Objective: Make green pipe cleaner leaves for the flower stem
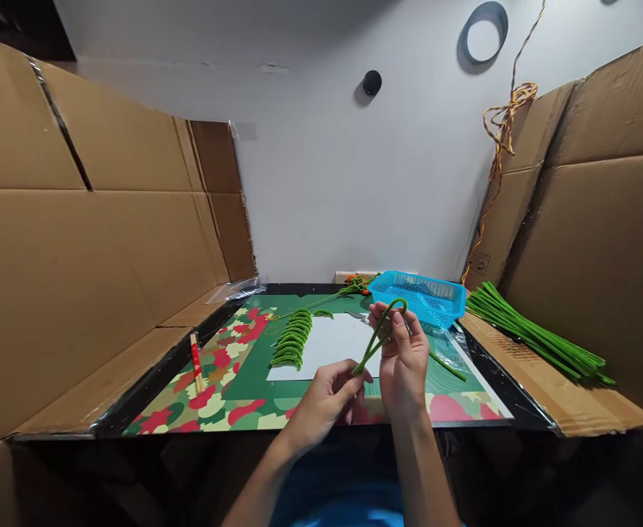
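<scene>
A green pipe cleaner (382, 326) is bent into a narrow loop and held up over the table. My left hand (329, 399) pinches its two lower ends. My right hand (403, 359) grips the upper part of the loop near the bend. Below the hands lies a white sheet (335, 344) on a green, red and cream patterned mat (227, 380). A row of several bent green pipe cleaner pieces (293, 338) lies along the sheet's left edge.
A blue mesh basket (417, 296) stands behind the hands. A bundle of straight green pipe cleaners (535, 337) rests on the cardboard ledge at right. A green stem with an orange flower (348, 289) lies at the back. A red stick (195, 360) lies at left. Cardboard walls enclose both sides.
</scene>
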